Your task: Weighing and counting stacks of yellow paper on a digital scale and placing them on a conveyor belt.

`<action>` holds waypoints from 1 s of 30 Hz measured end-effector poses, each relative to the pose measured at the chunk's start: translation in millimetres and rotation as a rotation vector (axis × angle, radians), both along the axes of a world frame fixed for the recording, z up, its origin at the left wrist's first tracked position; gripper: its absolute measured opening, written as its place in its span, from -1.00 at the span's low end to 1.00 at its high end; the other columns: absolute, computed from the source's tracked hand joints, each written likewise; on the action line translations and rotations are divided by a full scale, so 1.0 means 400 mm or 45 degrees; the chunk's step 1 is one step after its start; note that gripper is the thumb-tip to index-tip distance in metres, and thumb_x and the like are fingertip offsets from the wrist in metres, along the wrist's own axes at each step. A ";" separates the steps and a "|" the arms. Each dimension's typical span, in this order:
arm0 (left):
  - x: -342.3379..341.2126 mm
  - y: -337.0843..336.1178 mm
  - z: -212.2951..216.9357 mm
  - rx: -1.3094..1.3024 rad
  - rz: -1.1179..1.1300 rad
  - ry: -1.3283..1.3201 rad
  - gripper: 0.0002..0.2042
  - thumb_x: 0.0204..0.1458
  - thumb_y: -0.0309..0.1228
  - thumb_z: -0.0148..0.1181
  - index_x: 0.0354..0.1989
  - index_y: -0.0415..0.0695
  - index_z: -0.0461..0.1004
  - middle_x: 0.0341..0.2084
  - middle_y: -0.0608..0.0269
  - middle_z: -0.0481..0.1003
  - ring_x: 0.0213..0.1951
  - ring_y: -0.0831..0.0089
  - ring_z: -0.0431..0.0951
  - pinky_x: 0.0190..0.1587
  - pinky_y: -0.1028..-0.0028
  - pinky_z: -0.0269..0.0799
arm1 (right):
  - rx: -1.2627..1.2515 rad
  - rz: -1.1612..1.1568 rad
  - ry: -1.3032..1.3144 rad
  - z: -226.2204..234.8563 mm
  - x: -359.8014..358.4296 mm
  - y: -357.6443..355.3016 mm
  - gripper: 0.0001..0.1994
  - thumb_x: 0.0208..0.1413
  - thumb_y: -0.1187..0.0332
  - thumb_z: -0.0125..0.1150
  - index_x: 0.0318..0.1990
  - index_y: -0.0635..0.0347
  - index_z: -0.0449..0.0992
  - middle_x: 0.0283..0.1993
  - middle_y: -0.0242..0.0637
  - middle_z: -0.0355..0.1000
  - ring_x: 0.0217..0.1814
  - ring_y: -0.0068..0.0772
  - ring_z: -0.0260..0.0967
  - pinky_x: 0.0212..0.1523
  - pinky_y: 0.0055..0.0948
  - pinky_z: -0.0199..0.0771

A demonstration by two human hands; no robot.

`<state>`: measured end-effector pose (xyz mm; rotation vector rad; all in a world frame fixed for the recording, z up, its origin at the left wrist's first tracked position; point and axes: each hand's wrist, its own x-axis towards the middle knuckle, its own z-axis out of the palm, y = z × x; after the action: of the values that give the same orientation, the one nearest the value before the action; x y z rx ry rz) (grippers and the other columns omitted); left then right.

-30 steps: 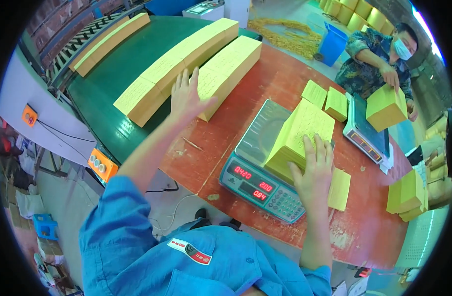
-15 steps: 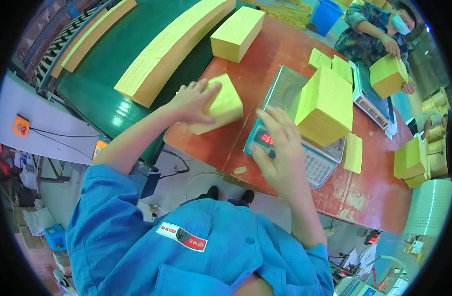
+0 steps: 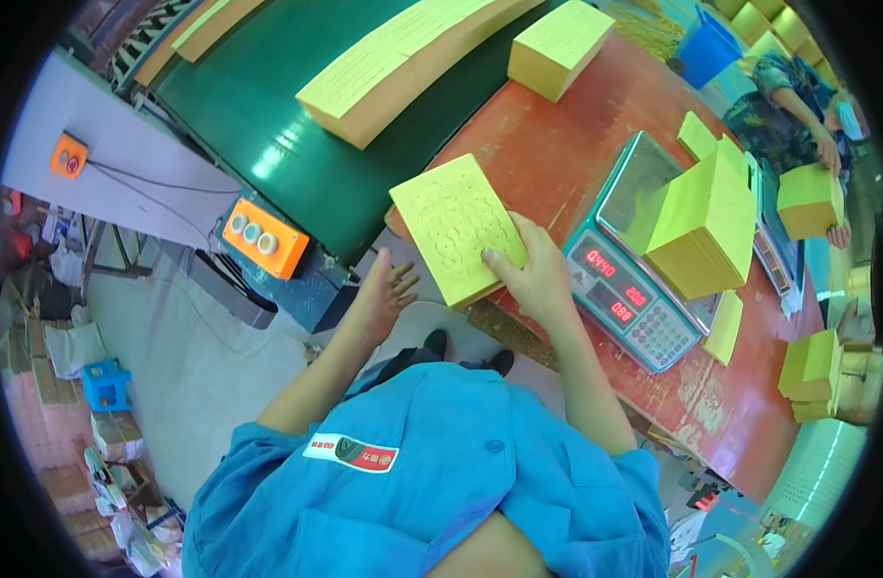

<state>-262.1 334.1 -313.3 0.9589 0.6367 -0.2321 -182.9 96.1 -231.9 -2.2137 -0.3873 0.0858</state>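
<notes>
R hand (image 3: 536, 270): ctr of frame, gripping yellow paper stack by its lower R corner; thumb pressed on top face, fingers around R side, mostly hidden.
L hand (image 3: 379, 299): just L of ctr, nothing in it; fingers spread, thumb up, palm twd stack, near its lower L edge but apart.
Yellow paper stack (image 3: 451, 217): mid-frame, tilted, top face up w/ rows of round stamped marks; overlaps near L corner of table in view, can't tell if it rests there.
Table (image 3: 711, 409): red, worn paint, ctr to lower R.
Scale (image 3: 634, 313): R of ctr, teal w/ steel pan, red digits lit, keypad twd wearer.
Weighed block (image 3: 701, 231): tall yellow pile on R part of pan; L part of pan bare.
Thin pad (image 3: 724, 329): yellow, just beside scale's R side.
Belt (image 3: 259, 106): green, upper L to top ctr; long yellow row (image 3: 403, 63) lies along it.
Spare block (image 3: 559, 50): yellow, top ctr-R, on table's far L edge.
Button box (image 3: 265, 239): orange, three round buttons, L of ctr, below belt.
Co-worker (image 3: 793, 106): upper R, masked, both hands on yellow block (image 3: 809, 202) at second scale (image 3: 777, 246).
Edge piles (image 3: 810, 371): yellow, far R, by table edge.
Bin (image 3: 708, 46): blue, upper R, on floor.
Stool (image 3: 106, 385): blue, lower L, on floor.
</notes>
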 end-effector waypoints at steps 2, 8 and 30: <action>0.025 -0.034 0.040 -0.193 -0.108 -0.224 -0.24 0.17 0.21 -0.08 0.42 0.05 -0.06 0.26 0.08 0.24 0.22 0.28 0.30 0.23 0.20 0.20 | -0.023 -0.104 0.005 -0.006 -0.041 0.022 -0.37 0.00 0.07 0.28 0.21 0.16 0.32 -0.03 0.00 0.39 0.05 0.01 0.39 0.03 -0.16 0.39; 0.033 -0.065 0.101 -0.111 -0.137 -0.374 -0.23 0.14 0.04 0.10 0.44 0.11 -0.13 0.30 0.22 0.17 0.29 0.30 0.20 0.24 0.24 0.21 | -0.052 -0.277 -0.019 -0.022 -0.120 0.048 -0.31 -0.01 0.03 0.30 0.24 0.18 0.29 0.04 0.00 0.33 0.08 0.00 0.36 0.03 -0.15 0.40; 0.482 -0.557 0.575 0.082 -0.899 -1.125 -0.46 0.14 -0.14 0.14 0.27 -0.06 0.24 0.10 0.12 0.39 0.18 0.28 0.37 0.12 0.21 0.37 | 0.788 -0.566 -0.126 0.371 -0.010 -0.556 -0.58 0.24 0.07 0.05 -0.11 0.33 0.51 -0.41 -0.28 0.47 -0.50 -0.49 0.41 -0.50 -0.49 0.42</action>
<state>-69.3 111.4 -83.1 1.1966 -0.5255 -0.3726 -186.8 -126.2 -83.5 -1.6422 0.0391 -0.3422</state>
